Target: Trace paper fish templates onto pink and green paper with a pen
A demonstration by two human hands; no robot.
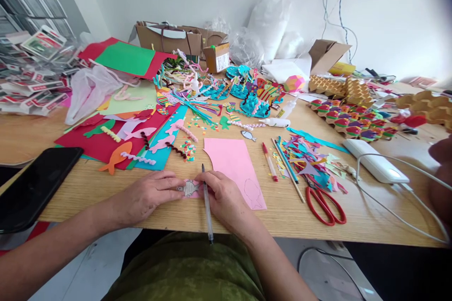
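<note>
Gray fish [191, 189], flat, between left fingers [171, 183] and right fingers [212, 178]

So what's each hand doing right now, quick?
Left hand: touching the little grey fish; can't tell if it's pinching it.
Right hand: closed, holding a pen.

A small grey fish [191, 189] with dark lines lies flat on a little bit of pink paper [199, 194], between the left fingers [172, 183] and the right fingers [208, 178]. The left fingertips touch one end of it. A thin, see-through pen [207, 208] with dark ends is in the right fingers. One end pokes up past them and the other hangs down below them. A bigger pink sheet [229, 163] lies flat just past the right fingers, with a curved cut on its side and a round fish drawing [252, 192] to their right
</note>
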